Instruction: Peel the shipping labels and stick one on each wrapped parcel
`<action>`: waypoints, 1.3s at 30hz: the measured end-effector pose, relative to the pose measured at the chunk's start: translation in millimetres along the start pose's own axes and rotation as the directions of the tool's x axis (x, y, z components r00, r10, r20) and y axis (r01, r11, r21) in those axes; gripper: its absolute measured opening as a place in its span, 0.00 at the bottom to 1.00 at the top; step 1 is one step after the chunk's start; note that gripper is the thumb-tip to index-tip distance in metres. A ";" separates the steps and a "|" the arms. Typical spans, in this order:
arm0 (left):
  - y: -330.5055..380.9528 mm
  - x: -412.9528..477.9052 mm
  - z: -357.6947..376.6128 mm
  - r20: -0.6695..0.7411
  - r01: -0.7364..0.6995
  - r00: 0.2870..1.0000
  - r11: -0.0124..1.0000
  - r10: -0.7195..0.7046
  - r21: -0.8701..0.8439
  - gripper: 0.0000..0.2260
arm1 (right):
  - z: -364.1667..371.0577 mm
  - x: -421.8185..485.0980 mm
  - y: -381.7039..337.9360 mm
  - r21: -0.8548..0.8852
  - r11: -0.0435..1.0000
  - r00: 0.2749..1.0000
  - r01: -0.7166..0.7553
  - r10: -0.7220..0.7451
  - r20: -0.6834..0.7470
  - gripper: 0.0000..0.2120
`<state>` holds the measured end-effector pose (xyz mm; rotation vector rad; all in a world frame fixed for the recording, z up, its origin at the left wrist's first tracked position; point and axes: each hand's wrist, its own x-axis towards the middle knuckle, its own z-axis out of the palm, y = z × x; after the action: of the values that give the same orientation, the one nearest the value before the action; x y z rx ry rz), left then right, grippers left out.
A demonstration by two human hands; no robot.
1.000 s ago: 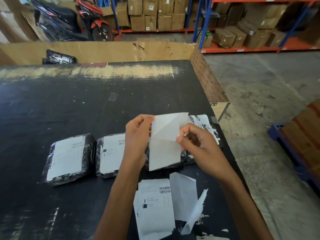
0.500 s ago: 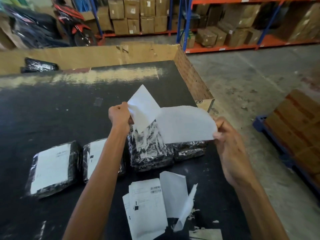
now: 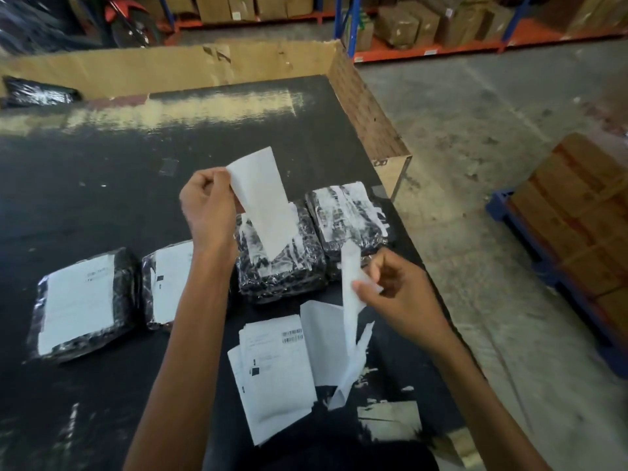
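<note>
Stands between peeling and sticking, by the look of it. Pinches a freed label [image 3: 263, 202] by one edge in the left hand [image 3: 207, 212], with curled fingers, and dangles it over the bare parcel [image 3: 282, 273] in mid-row. Pinches a narrow backing strip [image 3: 350, 287] in the right hand [image 3: 399, 297], just above the spent backings [image 3: 323, 334] beside the label stack [image 3: 275, 368] at the near side of the counter [image 3: 102, 185]. Shows the far-left parcel [image 3: 81, 300] and the next parcel [image 3: 166, 283] already labelled; cannot tell label from glare on the far-right parcel [image 3: 346, 215]. Calls next for dropping the strip onto the spent backings, then lowering the label flat and square onto the bare parcel, sticky side down, and smoothing outward with the freed right hand. Risks a curl or crease on the crinkled wrap, being held by one edge only
</note>
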<state>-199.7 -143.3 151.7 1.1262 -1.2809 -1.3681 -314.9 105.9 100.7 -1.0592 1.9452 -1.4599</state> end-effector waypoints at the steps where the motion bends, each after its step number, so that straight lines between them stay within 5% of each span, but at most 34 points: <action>1: 1.1 -7.1 -0.7 0.007 -0.006 1.000 1.000 0.006 0.001 0.07 | 6.6 -4.7 14.4 -0.080 0.996 0.999 -0.026 0.029 0.034 0.14; 6: -9.8 -30.6 -9.9 0.044 -0.003 0.999 1.000 0.002 0.021 0.06 | 35.5 -28.4 70.0 -0.292 0.934 0.959 -0.204 0.251 0.134 0.16; 10: -22.7 -40.4 -15.7 0.123 0.006 0.992 0.998 -0.014 0.068 0.06 | 42.7 -33.2 86.4 -0.386 0.902 0.966 -0.191 0.244 0.090 0.16; 14: -21.0 -50.0 -20.1 0.214 -0.021 0.977 0.996 0.002 0.085 0.06 | 33.6 -5.4 43.2 -0.137 0.975 0.981 -0.176 0.162 -0.105 0.05; 17: -10.5 -58.4 -26.1 0.334 -0.130 0.938 0.986 0.088 0.107 0.06 | 22.6 25.8 1.0 0.222 0.846 0.871 -0.484 0.443 0.212 0.27; 19: 0.3 -68.7 -32.8 0.458 -0.222 0.876 0.970 0.151 0.104 0.06 | 18.4 42.0 -12.1 0.282 0.732 0.760 -0.620 0.472 0.446 0.39; 21: 12.7 -80.2 -40.8 0.580 -0.284 0.793 0.955 0.187 0.081 0.05 | 17.8 56.6 -21.7 0.362 0.646 0.717 -0.672 0.449 0.533 0.44; 25: 14.0 -89.5 -55.3 0.706 -0.444 0.680 0.878 0.200 0.179 0.04 | 15.6 81.0 -43.1 0.502 0.577 0.764 -0.644 0.453 0.459 0.32; 30: -12.1 -87.3 -66.5 0.707 -0.627 0.663 0.699 0.247 0.344 0.12 | 17.8 102.7 -64.6 0.432 0.699 0.822 -0.569 0.473 0.317 0.08; 35: -24.8 -90.6 -73.2 0.587 -0.441 0.803 0.767 0.105 0.466 0.30 | 25.9 118.6 -67.4 0.421 0.811 0.911 -0.407 0.393 0.123 0.07; 39: -19.4 -81.4 -65.8 0.463 -0.107 0.885 0.954 -0.037 0.281 0.21 | 30.6 118.2 -70.6 0.390 0.820 0.906 -0.420 0.351 0.237 0.10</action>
<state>-122.5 -72.6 132.1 0.9928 -1.9013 -1.5054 -340.0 -16.5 166.2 -0.5175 1.5080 -1.4305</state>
